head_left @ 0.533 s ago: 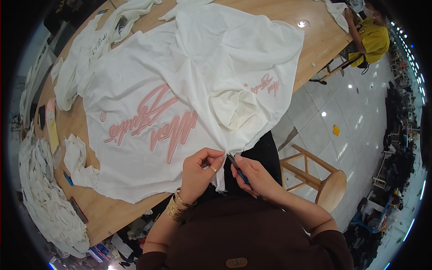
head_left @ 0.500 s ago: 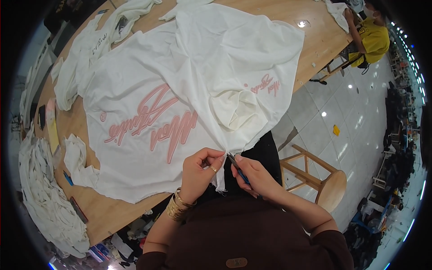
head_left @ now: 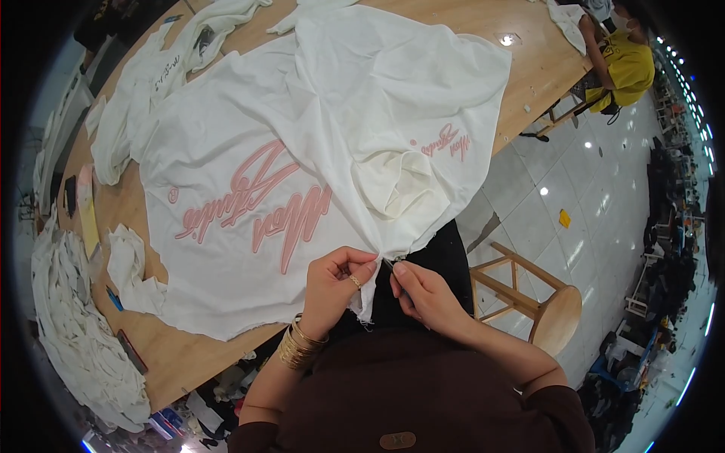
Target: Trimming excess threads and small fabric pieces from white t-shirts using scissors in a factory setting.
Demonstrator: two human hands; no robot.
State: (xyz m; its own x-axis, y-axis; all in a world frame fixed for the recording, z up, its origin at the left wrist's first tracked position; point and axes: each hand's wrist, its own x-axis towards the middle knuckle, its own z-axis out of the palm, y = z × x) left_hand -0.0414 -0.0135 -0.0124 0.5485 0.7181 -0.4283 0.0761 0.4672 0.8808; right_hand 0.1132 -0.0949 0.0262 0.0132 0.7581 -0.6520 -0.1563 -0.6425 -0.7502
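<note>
A white garment (head_left: 226,124) with pink lettering is spread over the table and hangs off its near edge toward my lap. My left hand (head_left: 337,283), with a ring and gold bangles, pinches a gathered edge of that cloth between thumb and fingers. Just to the right, my right hand (head_left: 423,291) is closed around thread snips (head_left: 389,264). Their dark blade tips touch or nearly touch the pinched cloth; the grip is hidden in my palm. Frayed threads dangle from the cloth's lower end below my left hand.
White garments lie heaped on the wooden table (head_left: 177,374) at left, near a phone (head_left: 132,352) and a blue-handled tool (head_left: 114,299). A wooden stool (head_left: 555,321) stands on the tiled floor at right. Another person in yellow (head_left: 625,72) sits at the far right, handling white cloth.
My right hand has turned and curled further, so the snips' blue handle no longer shows. The blades have shifted slightly at the cloth edge. My left hand keeps its pinch.
</note>
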